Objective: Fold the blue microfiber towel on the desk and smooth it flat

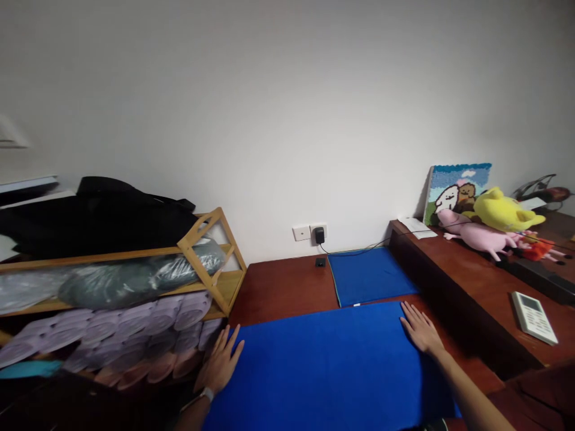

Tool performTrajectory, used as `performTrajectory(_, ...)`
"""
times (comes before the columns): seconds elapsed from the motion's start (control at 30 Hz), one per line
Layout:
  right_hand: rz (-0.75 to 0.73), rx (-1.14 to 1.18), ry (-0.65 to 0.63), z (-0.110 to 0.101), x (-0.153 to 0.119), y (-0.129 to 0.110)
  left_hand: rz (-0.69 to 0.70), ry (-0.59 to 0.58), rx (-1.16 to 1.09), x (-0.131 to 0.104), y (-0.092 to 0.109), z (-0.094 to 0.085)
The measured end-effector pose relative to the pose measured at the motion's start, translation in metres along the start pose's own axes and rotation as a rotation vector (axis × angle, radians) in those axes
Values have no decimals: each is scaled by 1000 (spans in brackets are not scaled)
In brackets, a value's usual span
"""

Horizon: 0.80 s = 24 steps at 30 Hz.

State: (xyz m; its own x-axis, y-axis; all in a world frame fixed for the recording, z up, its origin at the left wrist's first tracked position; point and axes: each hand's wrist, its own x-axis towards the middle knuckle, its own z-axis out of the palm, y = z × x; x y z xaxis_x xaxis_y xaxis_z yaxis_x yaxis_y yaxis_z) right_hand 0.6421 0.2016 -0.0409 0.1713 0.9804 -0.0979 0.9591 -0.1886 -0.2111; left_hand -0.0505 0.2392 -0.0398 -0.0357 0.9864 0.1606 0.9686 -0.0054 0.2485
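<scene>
A large blue cloth (323, 365) lies spread over a reddish-brown wooden surface, its near end running out of view. On its left edge, close to the far corner, my left hand (220, 362) lies with the fingers spread. My right hand (420, 328) rests flat at the far right corner, fingers stretched out. Neither hand grips anything. Beyond the cloth lies a second, smaller blue cloth (372, 276), flat against the wall side, with a small white tag at its near edge.
Left stands a wooden rack (213, 263) with a black bag (103, 209), plastic-wrapped items and several lilac slippers (135, 326). Right, a raised brown ledge (467, 275) bears plush toys (503, 215), a dog picture (462, 191) and a white remote (534, 317). A plugged-in black adapter (319, 234) trails a cable.
</scene>
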Motion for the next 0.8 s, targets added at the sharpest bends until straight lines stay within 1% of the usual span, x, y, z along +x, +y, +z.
performTrajectory(0.17,25,18,-56,-15,-1,-3,-1,2,1,1,-2,1)
performTrajectory(0.37,-42,43,38,-10,-3,3,7,-6,53,3,-3,-4)
performTrajectory(0.47,-65,61,38,-9,-2,4,8,2,137,2,3,-11)
performTrajectory(0.57,-72,93,43,-11,-2,4,30,64,255,-1,14,-24)
performTrajectory(0.63,-74,124,51,-12,-1,3,61,123,304,-4,24,-35)
performTrajectory(0.7,-81,158,63,-13,-1,2,82,184,302,-5,41,-45)
performTrajectory(0.73,-87,176,69,-13,-1,2,87,208,282,-6,56,-48)
performTrajectory(0.77,-93,192,74,-14,0,1,94,222,248,-7,76,-50)
performTrajectory(0.8,-100,206,77,-14,0,1,110,220,200,-11,102,-48)
